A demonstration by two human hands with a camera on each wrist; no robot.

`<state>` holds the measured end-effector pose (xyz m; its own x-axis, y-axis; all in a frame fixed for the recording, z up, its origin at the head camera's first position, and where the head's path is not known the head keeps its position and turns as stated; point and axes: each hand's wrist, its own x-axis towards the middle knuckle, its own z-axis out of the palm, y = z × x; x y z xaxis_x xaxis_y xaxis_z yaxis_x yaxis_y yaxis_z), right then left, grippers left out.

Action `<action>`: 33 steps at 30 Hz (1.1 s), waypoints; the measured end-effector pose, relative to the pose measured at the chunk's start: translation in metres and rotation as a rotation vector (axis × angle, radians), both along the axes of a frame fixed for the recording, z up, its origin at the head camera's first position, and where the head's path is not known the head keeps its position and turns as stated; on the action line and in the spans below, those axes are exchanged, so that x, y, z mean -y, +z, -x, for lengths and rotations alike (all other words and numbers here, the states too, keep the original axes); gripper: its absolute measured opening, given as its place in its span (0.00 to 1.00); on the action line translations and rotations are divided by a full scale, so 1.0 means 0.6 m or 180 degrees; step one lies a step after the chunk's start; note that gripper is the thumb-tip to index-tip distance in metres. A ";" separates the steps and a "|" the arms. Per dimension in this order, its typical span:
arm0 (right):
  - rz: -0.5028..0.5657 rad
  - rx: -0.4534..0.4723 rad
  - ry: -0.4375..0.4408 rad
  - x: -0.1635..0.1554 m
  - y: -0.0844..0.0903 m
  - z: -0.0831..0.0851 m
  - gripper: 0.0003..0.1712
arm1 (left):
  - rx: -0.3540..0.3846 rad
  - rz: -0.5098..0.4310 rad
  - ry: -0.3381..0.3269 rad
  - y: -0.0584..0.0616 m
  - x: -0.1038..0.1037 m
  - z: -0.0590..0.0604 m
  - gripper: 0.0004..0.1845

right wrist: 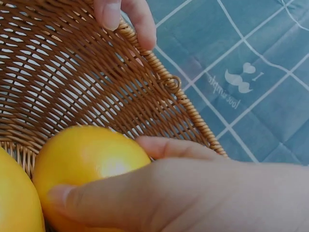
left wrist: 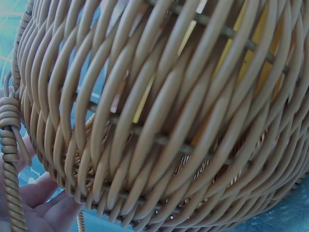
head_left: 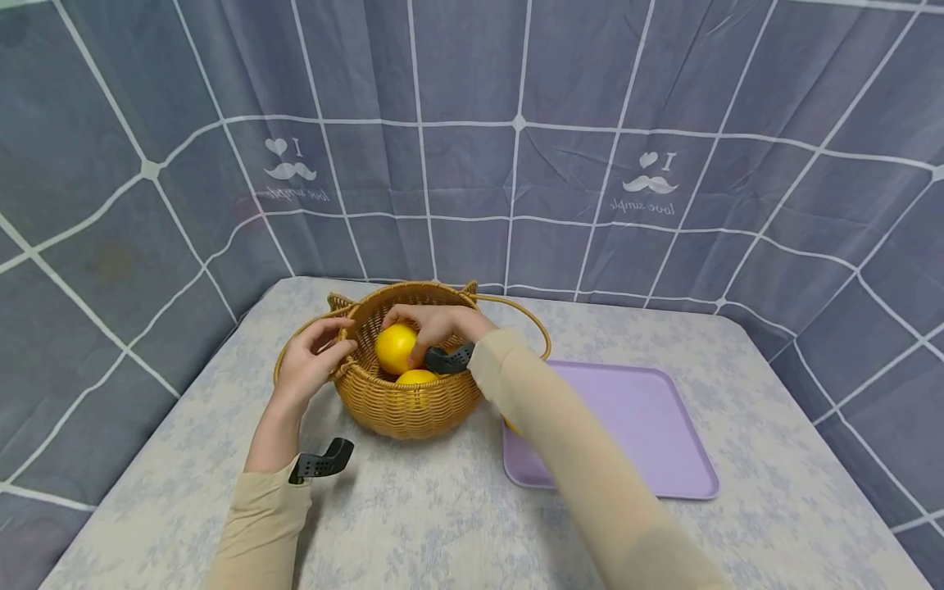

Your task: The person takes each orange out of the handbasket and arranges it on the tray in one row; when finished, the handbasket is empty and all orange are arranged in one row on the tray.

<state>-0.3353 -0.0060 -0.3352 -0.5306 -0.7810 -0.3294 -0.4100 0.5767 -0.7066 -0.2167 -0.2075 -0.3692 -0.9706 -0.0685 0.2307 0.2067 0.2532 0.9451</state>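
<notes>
A brown wicker basket (head_left: 409, 414) stands on the table, its two rope-like handles folded out to the sides. My left hand (head_left: 306, 360) grips its rim at the left, with the fingertips (right wrist: 111, 17) hooked over the edge. My right hand (head_left: 438, 324) reaches down inside the basket and holds a round, yellow-skinned orange (head_left: 396, 348), thumb on one side and fingers on the other. Another orange (right wrist: 17, 198) lies right beside it in the basket, partly hidden behind the front rim in the head view.
A lilac tray (head_left: 634, 426) lies to the right of the basket, partly covered by my right forearm. A bit of yellow (head_left: 511, 425) shows at the tray's left edge beside the sleeve. A grey-blue checked curtain (head_left: 472, 164) hangs behind the table.
</notes>
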 end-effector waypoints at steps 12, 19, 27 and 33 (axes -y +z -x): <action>0.0590 -0.0296 0.0021 -0.038 0.025 -0.005 0.39 | 0.0028 -0.0004 0.0041 -0.004 -0.001 0.002 0.21; 0.1277 -0.0101 0.0030 -0.085 0.035 -0.017 0.40 | 0.0052 0.0016 0.0053 -0.004 0.001 0.001 0.21; 0.1763 -0.0192 -0.0132 -0.145 0.051 -0.041 0.42 | 0.0000 0.0017 0.0036 -0.004 0.001 0.000 0.21; 0.2030 -0.0163 -0.0386 -0.202 0.049 -0.068 0.43 | -0.0036 0.0024 0.0032 -0.002 0.000 -0.001 0.21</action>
